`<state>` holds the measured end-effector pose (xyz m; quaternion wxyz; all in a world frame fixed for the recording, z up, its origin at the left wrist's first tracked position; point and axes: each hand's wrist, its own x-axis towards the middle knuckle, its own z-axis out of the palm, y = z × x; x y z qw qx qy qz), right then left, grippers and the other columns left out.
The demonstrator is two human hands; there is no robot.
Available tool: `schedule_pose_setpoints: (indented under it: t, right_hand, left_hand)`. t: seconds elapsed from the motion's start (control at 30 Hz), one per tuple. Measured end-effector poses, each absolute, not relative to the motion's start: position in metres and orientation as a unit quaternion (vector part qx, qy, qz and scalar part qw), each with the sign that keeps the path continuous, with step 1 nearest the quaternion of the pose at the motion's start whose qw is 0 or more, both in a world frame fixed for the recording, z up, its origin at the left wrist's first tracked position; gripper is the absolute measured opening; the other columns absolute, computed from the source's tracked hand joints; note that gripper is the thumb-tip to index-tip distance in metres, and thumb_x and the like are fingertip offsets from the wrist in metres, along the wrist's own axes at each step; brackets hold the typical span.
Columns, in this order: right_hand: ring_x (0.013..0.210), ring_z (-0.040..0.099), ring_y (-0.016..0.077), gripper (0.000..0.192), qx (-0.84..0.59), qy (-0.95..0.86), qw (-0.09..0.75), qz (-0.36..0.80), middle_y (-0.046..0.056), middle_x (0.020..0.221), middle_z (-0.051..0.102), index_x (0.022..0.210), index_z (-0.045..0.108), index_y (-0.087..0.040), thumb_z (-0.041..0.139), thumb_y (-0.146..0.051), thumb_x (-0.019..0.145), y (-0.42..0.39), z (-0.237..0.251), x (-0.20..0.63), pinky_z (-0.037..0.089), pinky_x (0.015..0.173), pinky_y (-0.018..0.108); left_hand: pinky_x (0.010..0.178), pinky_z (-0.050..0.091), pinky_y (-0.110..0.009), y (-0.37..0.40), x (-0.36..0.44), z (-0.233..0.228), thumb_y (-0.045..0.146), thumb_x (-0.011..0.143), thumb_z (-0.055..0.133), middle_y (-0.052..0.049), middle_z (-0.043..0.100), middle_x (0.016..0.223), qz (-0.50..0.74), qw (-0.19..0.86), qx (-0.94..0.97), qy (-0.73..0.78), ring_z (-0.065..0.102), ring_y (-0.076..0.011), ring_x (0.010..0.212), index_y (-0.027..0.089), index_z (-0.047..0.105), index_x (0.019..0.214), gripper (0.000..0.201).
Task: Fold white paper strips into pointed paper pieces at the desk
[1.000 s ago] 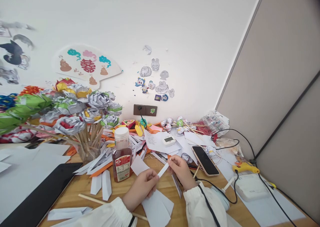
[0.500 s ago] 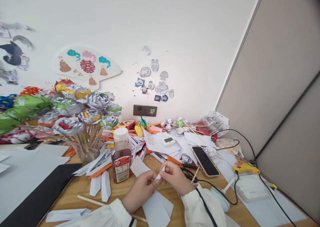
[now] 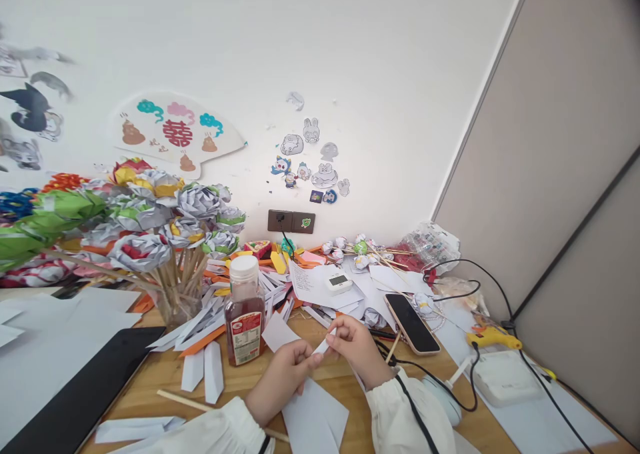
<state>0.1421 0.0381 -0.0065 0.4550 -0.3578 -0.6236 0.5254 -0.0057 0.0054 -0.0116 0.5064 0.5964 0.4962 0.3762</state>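
Observation:
A small folded piece of white paper (image 3: 325,343) is pinched between my two hands above the wooden table. My left hand (image 3: 283,379) grips its lower left end, fingers curled. At its upper right end, my right hand (image 3: 359,349) holds it between thumb and fingertips. Beneath the hands lie white paper sheets (image 3: 314,417), partly overlapping. Another white sheet (image 3: 278,333) rests just behind my left hand. A thin wooden stick (image 3: 183,400) runs under my left forearm, and folded white strips (image 3: 213,372) lie to its left.
A bottle of reddish-brown liquid (image 3: 245,317) stands left of my hands. Paper flowers on sticks (image 3: 175,241) fill a clear container farther left. A phone (image 3: 413,323), black cables and a yellow glue gun (image 3: 494,338) lie to the right. A black tablet (image 3: 85,394) is at left.
My hands have drawn slightly apart, and more of the folded paper shows between them. The whole view has shifted slightly.

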Motion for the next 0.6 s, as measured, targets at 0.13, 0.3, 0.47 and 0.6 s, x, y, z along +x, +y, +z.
schedule_pose_setpoints:
  t: [0.13,0.3,0.47,0.6]
  right_hand:
    - [0.041,0.048,0.0088,0.019,-0.353,-0.622,0.458,0.528,-0.007,0.045,0.050,0.071,0.049,-0.017,0.061,-0.031,0.065,0.039,-0.009,0.143,0.035,0.043,0.019]
    - [0.043,0.047,0.0079,0.017,-0.349,-0.597,0.500,0.522,-0.005,0.049,0.053,0.076,0.049,-0.017,0.057,-0.031,0.070,0.043,-0.007,0.149,0.035,0.045,0.019]
    - [0.041,0.046,0.0079,0.018,-0.335,-0.587,0.508,0.533,-0.005,0.046,0.053,0.076,0.049,-0.017,0.056,-0.032,0.070,0.046,-0.003,0.153,0.033,0.043,0.018]
    - [0.041,0.046,0.0082,0.019,-0.343,-0.580,0.513,0.532,-0.005,0.046,0.054,0.075,0.049,-0.017,0.057,-0.033,0.069,0.045,-0.003,0.153,0.033,0.043,0.019]
  left_hand:
    - [0.029,0.014,-0.016,0.006,-0.005,-0.011,0.056,0.060,0.050,0.014,0.027,0.031,0.388,0.505,0.594,0.491,0.024,-0.0029,0.024,0.021,0.035,0.052,0.039]
    - [0.026,0.014,-0.017,0.004,-0.005,-0.011,0.057,0.063,0.045,0.014,0.029,0.024,0.365,0.512,0.591,0.506,0.022,-0.0040,0.020,0.021,0.037,0.053,0.038]
    - [0.026,0.011,-0.016,0.002,-0.003,-0.009,0.055,0.063,0.046,0.014,0.028,0.023,0.372,0.504,0.587,0.513,0.021,-0.0031,0.020,0.021,0.035,0.051,0.038]
    - [0.025,0.011,-0.016,0.001,-0.002,-0.008,0.059,0.061,0.045,0.013,0.029,0.023,0.378,0.510,0.581,0.509,0.021,-0.0031,0.019,0.022,0.030,0.048,0.042]
